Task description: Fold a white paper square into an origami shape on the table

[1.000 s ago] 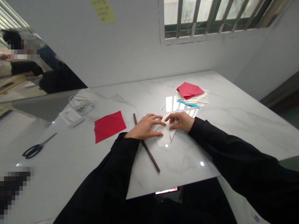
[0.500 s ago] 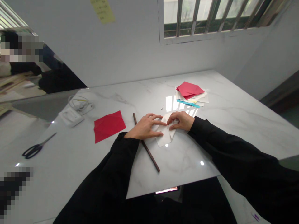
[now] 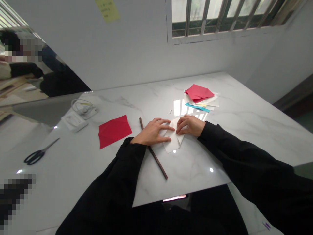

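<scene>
A partly folded sheet of white paper (image 3: 173, 143) lies on the marble-patterned table in front of me. My left hand (image 3: 155, 132) rests with fingers spread, its fingertips on the paper's left side. With thumb and fingers pressed together, my right hand (image 3: 189, 125) pinches a fold near the paper's middle. Under my left wrist runs a thin dark brown stick (image 3: 157, 161), slanting toward the front edge. A creased red paper square (image 3: 114, 131) lies left of my left hand. Several tiny shiny bits (image 3: 170, 112) sit just beyond the white paper.
A stack of coloured papers (image 3: 199, 94), red on top, lies at the back right. Black-handled scissors (image 3: 36, 156) lie at the left, and a white power strip with a cable (image 3: 74, 121) is behind them. A phone (image 3: 174, 198) shows below the table's front edge.
My right thumb and fingers have drawn together into a tighter pinch on the paper. My left hand stays in place; the view has shifted slightly.
</scene>
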`<state>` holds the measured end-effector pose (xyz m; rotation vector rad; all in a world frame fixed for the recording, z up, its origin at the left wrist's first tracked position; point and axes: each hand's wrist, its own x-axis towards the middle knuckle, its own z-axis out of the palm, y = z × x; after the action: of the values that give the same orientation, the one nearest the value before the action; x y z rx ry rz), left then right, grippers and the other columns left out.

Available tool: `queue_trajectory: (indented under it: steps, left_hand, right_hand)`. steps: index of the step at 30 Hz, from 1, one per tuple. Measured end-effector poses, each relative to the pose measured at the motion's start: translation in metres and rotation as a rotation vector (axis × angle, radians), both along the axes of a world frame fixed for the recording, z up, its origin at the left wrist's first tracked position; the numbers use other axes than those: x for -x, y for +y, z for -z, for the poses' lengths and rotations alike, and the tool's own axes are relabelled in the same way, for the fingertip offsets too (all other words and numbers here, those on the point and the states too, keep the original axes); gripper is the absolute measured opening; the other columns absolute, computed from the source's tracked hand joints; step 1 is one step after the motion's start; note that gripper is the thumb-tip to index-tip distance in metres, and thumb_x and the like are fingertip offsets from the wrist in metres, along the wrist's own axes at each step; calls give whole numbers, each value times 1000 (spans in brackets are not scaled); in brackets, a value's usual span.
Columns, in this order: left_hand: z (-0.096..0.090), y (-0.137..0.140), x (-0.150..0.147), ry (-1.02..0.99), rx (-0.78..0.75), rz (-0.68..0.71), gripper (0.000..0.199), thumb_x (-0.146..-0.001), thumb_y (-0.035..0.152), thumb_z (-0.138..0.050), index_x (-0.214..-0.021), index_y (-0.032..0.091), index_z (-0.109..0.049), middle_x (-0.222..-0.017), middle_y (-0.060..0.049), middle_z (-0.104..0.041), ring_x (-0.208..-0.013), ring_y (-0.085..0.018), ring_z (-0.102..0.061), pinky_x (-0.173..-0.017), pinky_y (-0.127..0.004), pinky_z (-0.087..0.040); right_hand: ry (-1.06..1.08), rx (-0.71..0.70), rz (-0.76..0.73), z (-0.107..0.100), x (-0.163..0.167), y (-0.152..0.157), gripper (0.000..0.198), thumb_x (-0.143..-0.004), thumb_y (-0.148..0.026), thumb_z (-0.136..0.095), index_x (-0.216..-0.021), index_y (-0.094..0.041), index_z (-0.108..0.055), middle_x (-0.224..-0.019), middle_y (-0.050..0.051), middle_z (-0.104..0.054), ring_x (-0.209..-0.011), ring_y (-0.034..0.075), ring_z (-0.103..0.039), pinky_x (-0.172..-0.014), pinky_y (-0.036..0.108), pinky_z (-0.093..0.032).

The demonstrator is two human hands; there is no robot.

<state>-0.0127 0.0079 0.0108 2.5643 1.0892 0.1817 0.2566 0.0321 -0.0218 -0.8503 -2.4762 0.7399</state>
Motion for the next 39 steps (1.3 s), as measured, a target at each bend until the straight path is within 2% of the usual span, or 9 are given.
queue_trajectory:
  steps: [3,6,11,15,18,23,27,33,39]
  left_hand:
    - [2,1,-1,-31,-4,-3,30,-98,51,-69,-127,44,-77,-153,2,-61,-139,-32,-48,-118,-55,-37]
    - [5,3,-2,-47,-24,-11,27,-106,44,-57,-123,43,-78,-149,2,-65,-135,-29,-51,-118,-53,-38]
    - [7,4,-5,-62,-50,-19,26,-105,32,-60,-120,41,-80,-143,0,-68,-131,-27,-54,-116,-51,-41]
    - [6,3,-6,-74,-56,-20,24,-104,31,-63,-118,39,-80,-142,0,-68,-131,-27,-55,-117,-51,-42]
    - [5,1,-6,-76,-64,-25,24,-104,31,-63,-119,39,-79,-143,0,-67,-132,-26,-55,-117,-51,-43]
    - [6,0,-8,-110,-115,-40,23,-104,32,-62,-117,36,-80,-157,1,-58,-138,-27,-51,-120,-52,-40]
    - [5,0,-9,-89,-76,-37,26,-107,31,-56,-120,35,-79,-148,2,-67,-131,-26,-55,-117,-52,-43]
    - [4,1,-9,-104,-66,-40,26,-107,32,-56,-121,34,-78,-147,2,-68,-127,-24,-58,-117,-50,-44]
    - [5,0,-8,-120,-79,-38,24,-106,32,-59,-119,33,-79,-144,-1,-69,-128,-24,-59,-116,-49,-44]
  right_hand:
    - [-43,-46,-4,-4,0,-3,8,-89,-32,-82,-94,-28,-88,-99,8,-76,-92,22,-67,-94,40,-48]
    - [-79,-87,17,-8,1,-9,10,-86,-32,-85,-94,-28,-88,-98,8,-74,-90,23,-63,-90,38,-48]
    - [-134,-69,51,-10,7,-16,13,-84,-23,-84,-96,-27,-88,-92,7,-73,-84,20,-64,-82,33,-47]
    - [-146,-19,37,-10,8,-14,17,-84,-21,-82,-99,-26,-86,-92,4,-74,-76,16,-65,-77,29,-48]
    - [-152,-32,30,-12,5,-13,17,-85,-21,-80,-100,-26,-86,-96,5,-75,-81,17,-68,-80,30,-49]
    - [-157,-77,-15,-17,0,-12,19,-92,-23,-73,-105,-26,-85,-103,7,-76,-93,22,-69,-89,34,-50]
    - [-153,-102,-32,-18,-1,-13,19,-94,-24,-70,-107,-24,-84,-108,9,-77,-95,21,-69,-91,35,-50]
    - [-222,-182,24,-18,3,-19,18,-95,-30,-71,-107,-25,-84,-105,9,-78,-95,26,-64,-89,40,-47]
    - [-227,-159,19,-21,4,-24,20,-96,-21,-68,-110,-21,-83,-109,12,-77,-92,25,-66,-88,38,-49]
